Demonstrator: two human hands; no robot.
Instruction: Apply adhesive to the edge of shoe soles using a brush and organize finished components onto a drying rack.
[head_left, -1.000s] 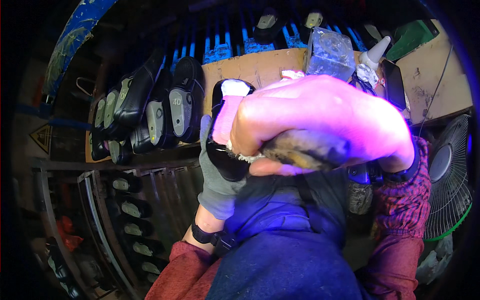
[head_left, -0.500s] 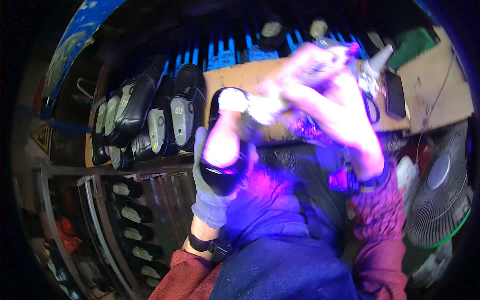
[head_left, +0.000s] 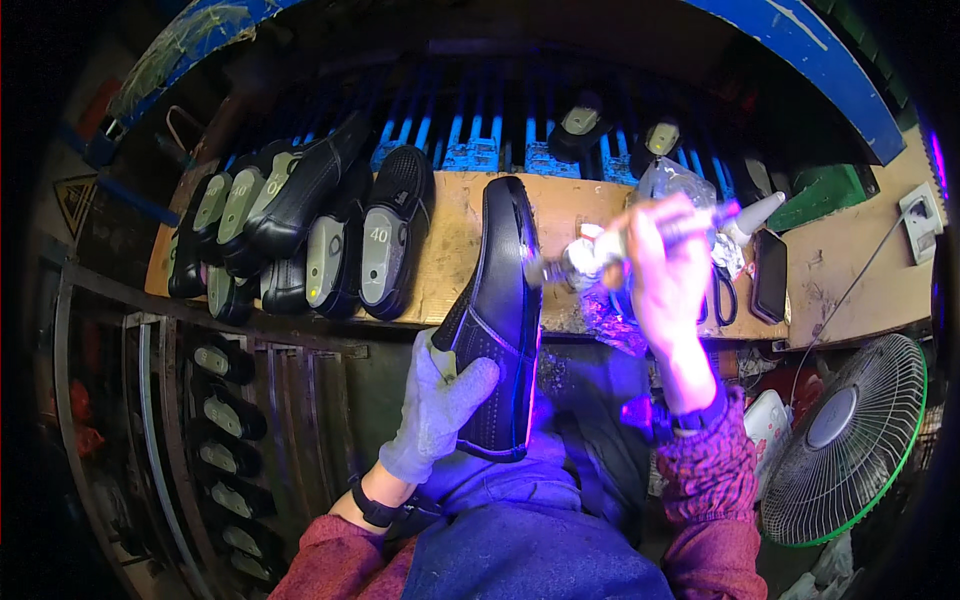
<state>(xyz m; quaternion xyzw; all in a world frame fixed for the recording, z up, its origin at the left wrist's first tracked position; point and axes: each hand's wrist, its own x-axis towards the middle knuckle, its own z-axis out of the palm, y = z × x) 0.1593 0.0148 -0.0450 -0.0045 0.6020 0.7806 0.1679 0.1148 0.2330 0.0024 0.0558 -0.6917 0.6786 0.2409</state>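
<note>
My left hand [head_left: 428, 415], in a grey knit glove, grips a black leather shoe [head_left: 495, 310] held up lengthwise over my lap. Its thumb lies across the perforated upper, and the shoe's sole edge faces right under purple light. In my bare right hand [head_left: 668, 285] is a brush [head_left: 582, 262] with a pale wrapped handle, blurred by motion. The dark bristle end meets the shoe's right edge, near the end farther from me. Whether the bristles are wet cannot be seen.
Several black shoes on grey lasts [head_left: 378, 250] crowd the bench's left side. At right lie scissors [head_left: 722, 298], a phone [head_left: 769, 275] and a white-nozzled bottle [head_left: 758, 213]. A fan [head_left: 845, 435] stands lower right; a shoe rack [head_left: 180, 420] is lower left. Blue slats [head_left: 470, 150] run behind.
The shoe has turned from end-on to lengthwise, its side now showing. My right hand has come down with the brush, whose tip now meets the shoe's edge. The view has shifted.
</note>
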